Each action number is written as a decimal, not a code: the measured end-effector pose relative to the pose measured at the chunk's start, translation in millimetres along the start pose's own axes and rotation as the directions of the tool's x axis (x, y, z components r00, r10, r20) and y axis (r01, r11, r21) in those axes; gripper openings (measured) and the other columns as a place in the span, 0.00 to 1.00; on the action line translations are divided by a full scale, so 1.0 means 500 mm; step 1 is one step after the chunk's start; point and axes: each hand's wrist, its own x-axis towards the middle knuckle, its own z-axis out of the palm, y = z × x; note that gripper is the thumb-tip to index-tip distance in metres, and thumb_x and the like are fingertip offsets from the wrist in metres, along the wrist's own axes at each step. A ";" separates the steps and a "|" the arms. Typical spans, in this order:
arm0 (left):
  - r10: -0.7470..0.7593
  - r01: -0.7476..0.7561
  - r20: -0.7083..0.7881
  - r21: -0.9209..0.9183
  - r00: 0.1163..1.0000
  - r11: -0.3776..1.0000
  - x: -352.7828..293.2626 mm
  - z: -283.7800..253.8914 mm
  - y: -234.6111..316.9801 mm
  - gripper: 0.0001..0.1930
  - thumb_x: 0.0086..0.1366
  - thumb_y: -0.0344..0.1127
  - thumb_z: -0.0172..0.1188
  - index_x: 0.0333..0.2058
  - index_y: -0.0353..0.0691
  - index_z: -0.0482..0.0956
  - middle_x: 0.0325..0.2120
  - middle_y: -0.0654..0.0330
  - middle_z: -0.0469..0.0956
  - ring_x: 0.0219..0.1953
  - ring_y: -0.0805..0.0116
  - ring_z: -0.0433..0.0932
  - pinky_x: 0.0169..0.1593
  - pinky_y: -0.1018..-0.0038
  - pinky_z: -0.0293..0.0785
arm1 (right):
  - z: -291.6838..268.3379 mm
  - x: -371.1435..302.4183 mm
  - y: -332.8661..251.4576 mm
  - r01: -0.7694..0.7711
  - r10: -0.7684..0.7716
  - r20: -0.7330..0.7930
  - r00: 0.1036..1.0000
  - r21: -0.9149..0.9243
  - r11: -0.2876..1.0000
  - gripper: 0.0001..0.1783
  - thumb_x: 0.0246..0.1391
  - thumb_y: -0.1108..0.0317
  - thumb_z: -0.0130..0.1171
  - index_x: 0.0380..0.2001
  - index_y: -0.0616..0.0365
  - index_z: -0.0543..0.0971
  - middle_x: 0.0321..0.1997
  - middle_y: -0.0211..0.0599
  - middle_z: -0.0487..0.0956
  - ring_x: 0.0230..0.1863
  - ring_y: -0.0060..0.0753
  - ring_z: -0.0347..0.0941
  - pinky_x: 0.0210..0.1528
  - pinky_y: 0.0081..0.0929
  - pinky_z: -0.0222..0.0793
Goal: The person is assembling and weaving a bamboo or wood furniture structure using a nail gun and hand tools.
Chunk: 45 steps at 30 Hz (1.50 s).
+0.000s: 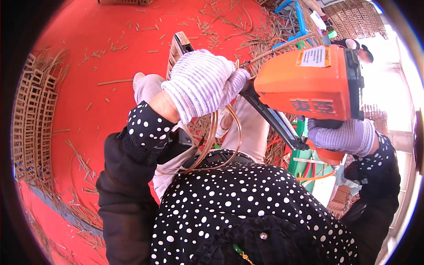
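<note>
My left hand (201,84), in a white knitted glove, is closed around thin brown rattan-like strips (240,128). Their loose ends loop down toward my waist, and short tips poke out past the thumb. Beyond the knuckles juts a flat tan-brown piece (176,47) with a black part; the glove hides how it joins the strips. My right hand (344,136), also gloved, grips the handle of an orange nail gun (300,88) with a long dark magazine (280,121). The gun's nose end is close beside my left thumb; whether it touches the strips is hidden.
Stacked brown lattice panels (35,119) stand at the far left. Strip offcuts (212,28) litter the red floor (101,48). At the upper right are a blue frame (301,20) and woven pieces (355,20). Something green (300,164) and an orange hose (317,177) lie below the gun.
</note>
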 end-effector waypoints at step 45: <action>0.035 -0.174 0.379 0.338 0.925 0.925 0.031 -0.043 0.055 0.32 0.52 0.51 0.60 0.49 0.32 0.70 0.28 0.55 0.73 0.34 0.56 0.69 0.42 0.64 0.67 | 0.118 -0.241 0.732 -0.837 0.865 -0.435 0.250 0.353 0.419 0.44 0.29 0.54 0.66 0.50 0.67 0.63 0.43 0.56 0.74 0.48 0.49 0.71 0.47 0.34 0.69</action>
